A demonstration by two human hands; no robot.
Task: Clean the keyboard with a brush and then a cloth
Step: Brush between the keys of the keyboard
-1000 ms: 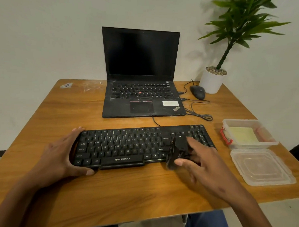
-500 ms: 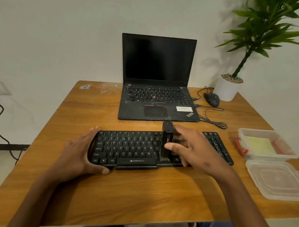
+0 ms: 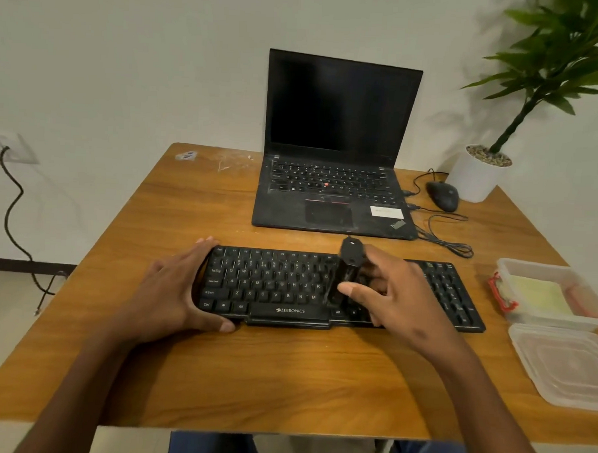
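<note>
Black keyboard (image 3: 288, 287), one brush (image 3: 345, 273), two hands on a wooden tabletop (image 3: 284, 373).
Right grip (image 3: 395, 299) pinches the brush upright on the middle keys; left grip (image 3: 175, 289) clasps the keyboard's left end. One container (image 3: 548, 292) and one lid (image 3: 565, 364) lie right of the right grip, at the tabletop's edge.
</note>
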